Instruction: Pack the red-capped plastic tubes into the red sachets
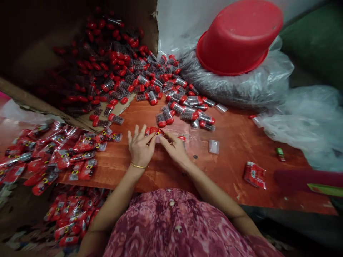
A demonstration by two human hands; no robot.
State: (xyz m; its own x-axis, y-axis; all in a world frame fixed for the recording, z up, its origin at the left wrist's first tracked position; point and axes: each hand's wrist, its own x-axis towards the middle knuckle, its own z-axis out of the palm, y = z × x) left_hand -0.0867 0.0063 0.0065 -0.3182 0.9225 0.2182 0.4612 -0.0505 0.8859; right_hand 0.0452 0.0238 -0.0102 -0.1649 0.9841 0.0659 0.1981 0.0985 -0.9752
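Observation:
Both of my hands meet over the middle of the orange-red table. My left hand point(141, 149) pinches a small red printed packet point(153, 130) between thumb and fingers. From the other side, my right hand point(173, 147) grips the same packet near a small pale purplish piece; the fingers partly hide it. Just beyond the hands lies a loose group of clear containers point(189, 113) with red caps and dark contents. A clear plastic piece point(214, 146) rests to the right, and a red-topped item point(182, 138) shows behind my right hand.
A cardboard box point(80, 117) at the left spills many red-capped containers point(115, 60). Filled red packets point(59, 153) are heaped at the left edge, more point(72, 217) below. An upturned red tub point(238, 39) sits on a plastic bag point(235, 87). A flat red packet point(255, 175) lies right.

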